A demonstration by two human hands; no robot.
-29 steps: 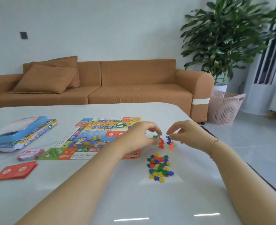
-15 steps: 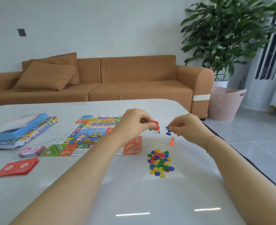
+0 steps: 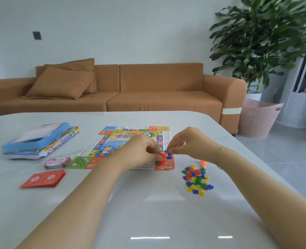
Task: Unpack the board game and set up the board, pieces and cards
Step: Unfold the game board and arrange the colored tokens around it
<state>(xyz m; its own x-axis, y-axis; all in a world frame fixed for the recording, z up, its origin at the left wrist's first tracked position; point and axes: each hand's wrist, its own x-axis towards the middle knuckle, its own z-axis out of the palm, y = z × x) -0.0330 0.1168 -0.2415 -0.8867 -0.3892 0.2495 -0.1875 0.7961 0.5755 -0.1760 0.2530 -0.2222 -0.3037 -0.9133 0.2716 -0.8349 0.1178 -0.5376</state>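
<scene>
A large letter "S" stands in a green circle on the game board (image 3: 130, 141), the same "S" in white shows on the side of the blue box (image 3: 40, 141), and a black arrow pointing left is printed on the board's near red corner; the other print is too blurred to read.

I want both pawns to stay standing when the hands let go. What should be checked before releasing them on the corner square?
1. Board lies flat and unfolded: ok.
2. Left hand pinches the red pawn over the orange corner square: ok.
3. Right hand pinches the blue pawn: ok.
4. Pawn bases resting flat on the board: cannot tell.
5. Orange pawn on the board: not ok, it is on the table.
</scene>
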